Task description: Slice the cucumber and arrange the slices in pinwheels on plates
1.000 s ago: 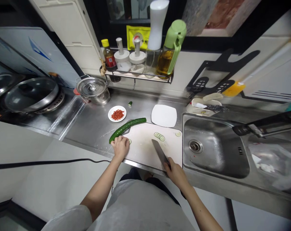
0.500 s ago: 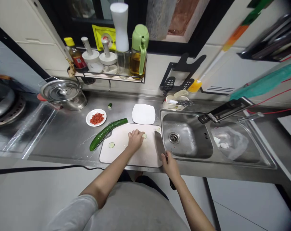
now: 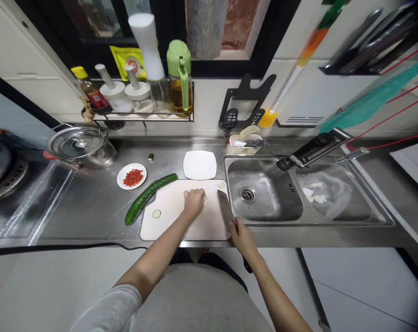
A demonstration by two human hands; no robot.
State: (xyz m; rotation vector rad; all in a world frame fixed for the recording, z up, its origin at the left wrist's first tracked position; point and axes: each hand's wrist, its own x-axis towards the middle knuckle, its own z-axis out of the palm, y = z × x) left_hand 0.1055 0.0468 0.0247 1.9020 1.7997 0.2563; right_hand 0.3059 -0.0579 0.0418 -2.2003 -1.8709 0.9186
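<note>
My left hand (image 3: 194,203) is over the middle of the white cutting board (image 3: 174,226), its fingers drawn together on a cucumber slice (image 3: 205,198) that mostly hides behind them. In my right hand (image 3: 243,240) is the handle of a kitchen knife (image 3: 224,208); its broad blade lies along the board's right side, pointing away from me. One thin cucumber slice (image 3: 157,214) rests on the left of the board and another slice (image 3: 221,185) at its top right corner. A long green cucumber (image 3: 147,197) lies across the board's upper left edge.
Behind the board sits a white square plate (image 3: 200,165). To the left are a small plate of chopped red pieces (image 3: 133,176), a cucumber end (image 3: 150,157) and a lidded steel pot (image 3: 87,147). A steel sink (image 3: 264,193) borders the right side; a condiment rack (image 3: 143,117) hangs above.
My left fingers have closed further over the cucumber slice, so less of it shows. The knife stays in my right hand at the board's right side. The camera view has shifted slightly.
</note>
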